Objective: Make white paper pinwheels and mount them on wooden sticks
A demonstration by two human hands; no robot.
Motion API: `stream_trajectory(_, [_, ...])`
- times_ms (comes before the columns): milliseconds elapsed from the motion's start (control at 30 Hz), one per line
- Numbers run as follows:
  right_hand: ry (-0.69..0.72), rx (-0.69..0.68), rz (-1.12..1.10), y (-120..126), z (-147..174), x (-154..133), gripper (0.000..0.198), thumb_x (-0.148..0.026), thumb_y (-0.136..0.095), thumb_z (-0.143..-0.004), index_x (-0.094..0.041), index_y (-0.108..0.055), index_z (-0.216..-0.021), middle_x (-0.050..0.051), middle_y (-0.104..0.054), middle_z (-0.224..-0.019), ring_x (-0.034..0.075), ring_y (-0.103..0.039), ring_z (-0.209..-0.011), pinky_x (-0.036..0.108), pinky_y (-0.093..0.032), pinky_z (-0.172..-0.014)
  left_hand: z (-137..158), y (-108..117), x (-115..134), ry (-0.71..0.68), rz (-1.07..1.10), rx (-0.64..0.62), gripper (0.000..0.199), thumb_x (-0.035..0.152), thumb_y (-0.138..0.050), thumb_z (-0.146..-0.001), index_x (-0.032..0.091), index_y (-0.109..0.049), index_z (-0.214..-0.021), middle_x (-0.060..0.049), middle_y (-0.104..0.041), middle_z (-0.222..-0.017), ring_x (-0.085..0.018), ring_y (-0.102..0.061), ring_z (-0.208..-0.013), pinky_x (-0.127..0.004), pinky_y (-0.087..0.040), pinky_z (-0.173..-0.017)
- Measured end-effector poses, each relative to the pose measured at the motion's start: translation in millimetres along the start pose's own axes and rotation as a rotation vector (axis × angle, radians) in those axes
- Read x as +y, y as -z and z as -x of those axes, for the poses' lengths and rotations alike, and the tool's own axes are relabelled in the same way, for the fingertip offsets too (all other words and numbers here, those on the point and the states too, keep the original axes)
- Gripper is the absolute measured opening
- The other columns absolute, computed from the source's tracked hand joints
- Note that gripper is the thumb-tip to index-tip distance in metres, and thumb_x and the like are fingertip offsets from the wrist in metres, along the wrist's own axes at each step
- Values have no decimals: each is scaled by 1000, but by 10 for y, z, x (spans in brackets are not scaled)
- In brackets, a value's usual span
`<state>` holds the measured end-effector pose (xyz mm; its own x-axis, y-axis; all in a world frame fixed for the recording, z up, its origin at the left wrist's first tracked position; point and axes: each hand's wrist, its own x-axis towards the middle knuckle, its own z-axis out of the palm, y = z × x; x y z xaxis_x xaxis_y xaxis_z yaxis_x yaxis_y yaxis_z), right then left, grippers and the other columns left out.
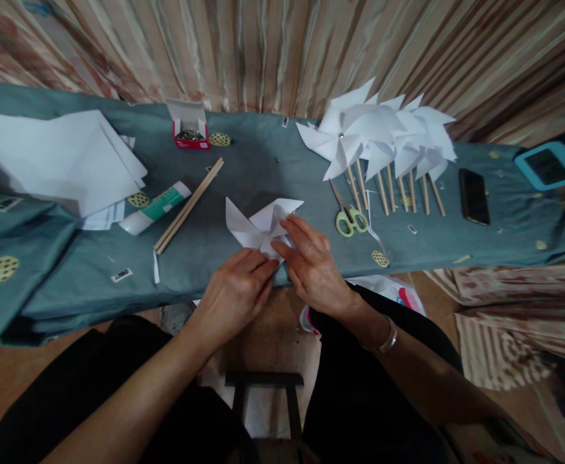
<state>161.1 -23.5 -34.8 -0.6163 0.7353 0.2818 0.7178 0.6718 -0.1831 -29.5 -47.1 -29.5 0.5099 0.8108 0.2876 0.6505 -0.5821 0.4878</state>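
A white paper pinwheel [263, 222] with folded blades lies at the front of the table, between my two hands. My left hand [238, 283] grips its near edge with curled fingers. From the right, my right hand [314, 264] holds it, thumb near the centre and index finger along the right blade. A tiny yellowish bit shows by that fingertip, too small to name. Finished-looking pinwheels [379, 132] on wooden sticks lie in a row to the right. Green-handled scissors [351, 220] rest below them.
Left of my hands lie wooden sticks [190, 205], a glue tube [156, 207] and a stack of white paper [60, 158]. A red box of small metal pieces [190, 136] stands behind. A phone [474, 196] and a blue-framed device [550, 165] sit at right, with a curtain [263, 51] behind.
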Motion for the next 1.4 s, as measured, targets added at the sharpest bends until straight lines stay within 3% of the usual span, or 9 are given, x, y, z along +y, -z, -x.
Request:
stream_trajectory(500, [-77, -67, -68, 6, -47, -11, 42, -14, -37, -94, -23, -54, -131, 11, -38, -153, 30, -21, -148, 56, -35, -109, 5, -21, -16, 1, 7, 21, 23, 10, -51, -89, 11, -64, -108, -11, -67, -96, -23, -62, -91, -40, -58, -79])
stream_trajectory(933, [-65, -72, -43, -43, -81, -5, 40, -15, -37, -95, -22, -55, -130, 12, -39, -152, 30, -20, -148, 55, -36, -107, 0, -12, -11, -1, -4, 14, 23, 9, -51, -88, 10, -65, -106, -11, -67, -97, -24, -62, -93, -40, -58, -81])
stream_trajectory(1100, [-73, -90, -49, -36, -94, -7, 41, -14, -38, -92, -21, -56, -129, 11, -37, -154, 29, -18, -149, 52, -35, -109, 1, -24, -14, 8, 2, 10, 23, 10, -52, -88, 9, -65, -107, -11, -67, -97, -24, -62, -93, -39, -57, -82])
stream_trajectory(1233, [-20, -105, -32, -15, -123, 9, 42, -16, -44, -88, -15, -56, -128, 16, -34, -154, 33, -14, -149, 53, -34, -108, 6, -5, -12, 15, 9, -1, 24, 14, -51, -90, 10, -65, -110, -11, -67, -97, -24, -62, -92, -38, -56, -82])
stream_trajectory(1400, [6, -111, -80, 6, -173, 26, 44, -18, -52, -80, -13, -57, -124, 17, -32, -155, 33, -14, -149, 54, -31, -110, 27, 110, -71, 6, 58, 117, 24, 27, -54, -92, 11, -66, -107, -11, -69, -96, -23, -63, -89, -35, -55, -78])
